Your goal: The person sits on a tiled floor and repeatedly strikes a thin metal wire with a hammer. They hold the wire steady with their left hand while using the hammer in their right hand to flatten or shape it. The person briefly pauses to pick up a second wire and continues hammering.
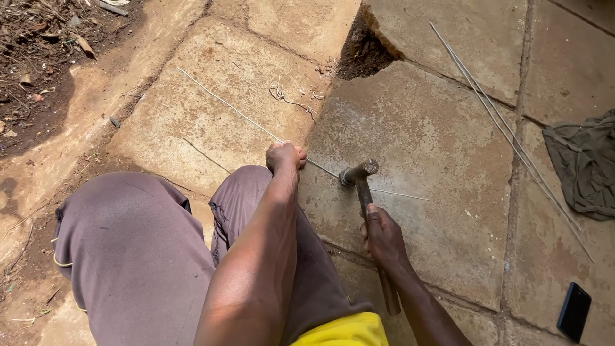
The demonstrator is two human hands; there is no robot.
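Wire (256, 125), thin and long, lay across the stone slabs (435, 141), and the left hand (286, 157) was closed on it, pinning it to the stone. Just beside, the right hand (383, 236) gripped the wooden handle of a hammer (359, 174), whose metal head rested on the wire. More wires (506, 131) lay apart to the right, near a crumpled cloth (586, 163) and a dark phone (573, 312).

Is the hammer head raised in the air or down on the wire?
Down: the hammer head sits on the wire against the slab, right hand gripping its handle.
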